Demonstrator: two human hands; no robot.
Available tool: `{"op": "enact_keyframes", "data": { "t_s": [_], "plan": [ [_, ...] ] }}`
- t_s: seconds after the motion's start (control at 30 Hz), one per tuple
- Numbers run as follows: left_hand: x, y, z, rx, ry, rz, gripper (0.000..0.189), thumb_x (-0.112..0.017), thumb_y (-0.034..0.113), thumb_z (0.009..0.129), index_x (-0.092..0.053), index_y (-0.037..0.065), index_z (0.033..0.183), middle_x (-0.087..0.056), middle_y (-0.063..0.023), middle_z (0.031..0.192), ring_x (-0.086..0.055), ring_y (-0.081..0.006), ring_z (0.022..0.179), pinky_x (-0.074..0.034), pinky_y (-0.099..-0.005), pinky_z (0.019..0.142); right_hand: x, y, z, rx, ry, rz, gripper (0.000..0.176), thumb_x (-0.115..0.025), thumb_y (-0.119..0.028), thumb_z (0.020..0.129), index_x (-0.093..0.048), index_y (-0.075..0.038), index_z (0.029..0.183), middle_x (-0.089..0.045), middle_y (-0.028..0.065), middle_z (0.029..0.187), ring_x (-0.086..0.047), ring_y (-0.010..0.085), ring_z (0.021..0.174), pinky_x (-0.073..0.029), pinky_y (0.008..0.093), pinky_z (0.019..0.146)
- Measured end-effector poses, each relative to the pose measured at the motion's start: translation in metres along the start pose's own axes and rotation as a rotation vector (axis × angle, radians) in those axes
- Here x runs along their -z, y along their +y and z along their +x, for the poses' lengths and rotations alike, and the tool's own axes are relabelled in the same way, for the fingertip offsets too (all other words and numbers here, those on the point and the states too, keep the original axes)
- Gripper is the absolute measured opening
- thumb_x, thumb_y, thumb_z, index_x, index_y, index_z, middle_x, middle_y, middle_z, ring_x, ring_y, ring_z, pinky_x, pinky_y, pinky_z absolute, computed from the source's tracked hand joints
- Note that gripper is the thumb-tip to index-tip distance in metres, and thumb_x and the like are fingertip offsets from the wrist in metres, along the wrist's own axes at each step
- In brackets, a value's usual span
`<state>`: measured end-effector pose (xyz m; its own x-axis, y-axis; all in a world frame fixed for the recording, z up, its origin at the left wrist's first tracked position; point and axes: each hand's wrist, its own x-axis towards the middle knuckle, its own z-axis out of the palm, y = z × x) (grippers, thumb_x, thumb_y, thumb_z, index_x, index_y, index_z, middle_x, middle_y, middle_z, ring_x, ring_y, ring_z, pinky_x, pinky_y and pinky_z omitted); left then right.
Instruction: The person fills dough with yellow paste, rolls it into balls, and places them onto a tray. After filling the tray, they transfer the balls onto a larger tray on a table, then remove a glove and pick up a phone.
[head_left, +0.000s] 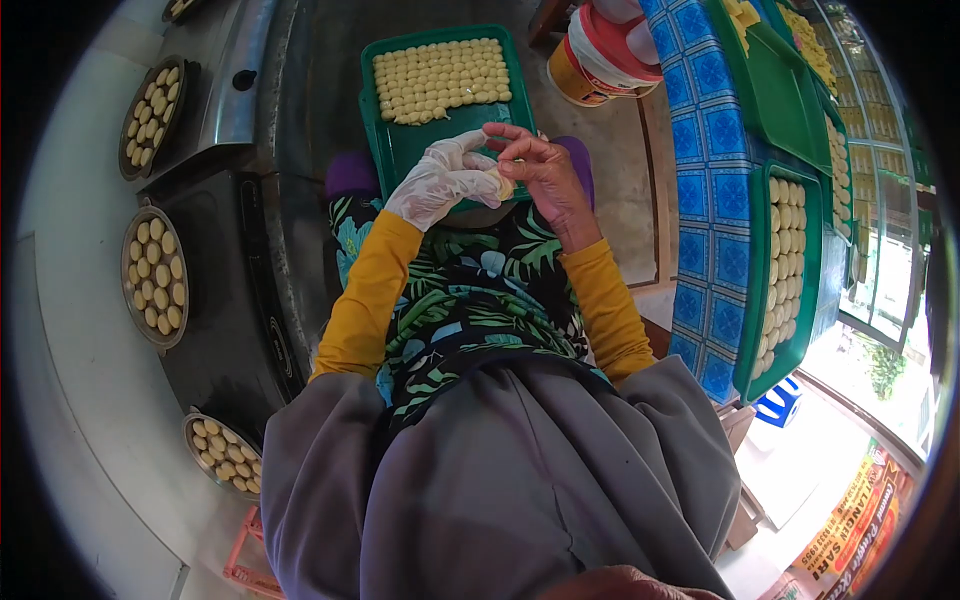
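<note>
The gloved left hand (447, 182) closes its fingers around a small dough piece (504, 184), over the near end of the green tray (402, 150). The bare right hand (548, 178) meets it from 3 o'clock, fingers partly bent, tips at the dough; whether they pinch it cannot be told. The tray lies at 12 o'clock, partly beneath the hands, presumably to shorten reach. Dough balls (440, 75) occupy its far portion in tight rows, likely to conserve space.

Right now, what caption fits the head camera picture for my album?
Gloved left hand and bare right hand meet at a pale yellow piece near a green tray of yellow lumps.
</note>
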<state>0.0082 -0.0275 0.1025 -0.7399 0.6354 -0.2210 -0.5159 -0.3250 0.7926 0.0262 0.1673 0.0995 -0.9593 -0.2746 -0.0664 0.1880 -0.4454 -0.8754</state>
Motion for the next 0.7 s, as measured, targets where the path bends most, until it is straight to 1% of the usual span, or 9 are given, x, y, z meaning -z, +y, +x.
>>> {"op": "enact_keyframes", "data": {
  "t_s": [0.07,0.17,0.2,0.27,0.5,0.57,0.6,0.67,0.7],
  "plan": [
    [0.001,-0.005,0.0,-0.023,0.013,-0.032,0.089,-0.068,-0.008,0.074,-0.014,-0.013,0.145,-0.066,-0.0193,0.1,-0.068,-0.0234,0.085,-0.058,-0.0309,0.074,-0.002,0.001,-0.002,0.083,0.029,-0.212,0.02,-0.076,-0.003,0.073,-0.072,-0.004,0.092,-0.06,0.013,0.123,-0.056,0.0231,0.113,-0.044,0.0352,0.096],
    [0.0,-0.01,0.001,-0.059,0.016,-0.121,0.091,-0.067,-0.011,0.072,-0.015,-0.009,0.147,-0.065,-0.0192,0.101,-0.068,-0.0237,0.086,-0.058,-0.0316,0.075,0.0,0.007,-0.008,0.015,0.088,-0.276,0.019,-0.072,-0.009,0.08,-0.072,-0.002,0.097,-0.06,0.0143,0.123,-0.059,0.022,0.109,-0.046,0.0332,0.092],
    [-0.002,-0.009,0.001,-0.072,0.009,-0.176,0.091,-0.066,-0.013,0.072,-0.015,-0.007,0.147,-0.065,-0.0191,0.102,-0.068,-0.0241,0.086,-0.059,-0.0323,0.075,-0.003,0.004,-0.01,0.013,0.09,-0.277,0.019,-0.072,-0.009,0.08,-0.072,-0.002,0.097,-0.06,0.0143,0.123,-0.059,0.022,0.109,-0.046,0.0332,0.092],
    [-0.01,-0.008,0.001,-0.086,0.027,-0.258,0.09,-0.066,-0.012,0.072,-0.016,-0.007,0.147,-0.065,-0.019,0.101,-0.068,-0.0246,0.086,-0.059,-0.0332,0.074,-0.009,-0.004,-0.012,-0.001,0.027,0.093,0.021,-0.064,-0.015,0.087,-0.071,0.002,0.099,-0.061,0.0146,0.122,-0.061,0.0205,0.105,-0.047,0.0308,0.089],
    [-0.017,-0.015,0.003,-0.125,0.069,-0.395,0.079,-0.065,-0.006,0.08,-0.02,-0.007,0.145,-0.065,-0.0183,0.099,-0.068,-0.0248,0.087,-0.06,-0.0346,0.073,-0.006,0.008,-0.012,0.103,0.114,-0.071,0.026,-0.058,-0.018,0.091,-0.071,0.002,0.102,-0.062,0.0138,0.121,-0.059,0.0198,0.104,-0.046,0.0324,0.09],
    [-0.019,-0.02,0.003,-0.127,0.105,-0.419,0.076,-0.063,-0.004,0.082,-0.021,-0.008,0.145,-0.064,-0.018,0.101,-0.068,-0.0241,0.087,-0.059,-0.0345,0.073,-0.007,0.003,-0.016,0.405,0.16,-0.676,0.027,-0.058,-0.02,0.09,-0.071,-0.002,0.106,-0.062,0.0122,0.12,-0.055,0.0217,0.108,-0.043,0.0345,0.093],
    [-0.02,-0.023,0.004,-0.132,0.136,-0.443,0.073,-0.062,-0.003,0.084,-0.021,-0.008,0.144,-0.064,-0.0177,0.103,-0.068,-0.0234,0.086,-0.059,-0.0343,0.073,-0.01,0.003,-0.016,0.407,0.157,-0.674,0.027,-0.058,-0.02,0.09,-0.071,-0.002,0.106,-0.062,0.0122,0.12,-0.055,0.0217,0.108,-0.043,0.0345,0.093],
    [-0.021,-0.032,0.006,-0.136,0.202,-0.48,0.07,-0.062,-0.002,0.086,-0.022,-0.008,0.144,-0.063,-0.0174,0.105,-0.068,-0.0232,0.087,-0.058,-0.0347,0.074,-0.014,0.005,-0.016,0.657,0.198,-1.035,0.028,-0.06,-0.02,0.087,-0.072,-0.005,0.108,-0.062,0.0109,0.118,-0.051,0.0245,0.109,-0.041,0.0353,0.094],
    [-0.023,-0.036,0.007,-0.14,0.266,-0.519,0.068,-0.061,-0.001,0.087,-0.024,-0.009,0.143,-0.062,-0.0171,0.107,-0.068,-0.023,0.088,-0.058,-0.0351,0.075,-0.014,0.008,-0.016,0.658,0.2,-1.036,0.028,-0.06,-0.02,0.087,-0.072,-0.005,0.108,-0.062,0.0109,0.118,-0.051,0.0245,0.109,-0.041,0.0353,0.094]
  ]
}}
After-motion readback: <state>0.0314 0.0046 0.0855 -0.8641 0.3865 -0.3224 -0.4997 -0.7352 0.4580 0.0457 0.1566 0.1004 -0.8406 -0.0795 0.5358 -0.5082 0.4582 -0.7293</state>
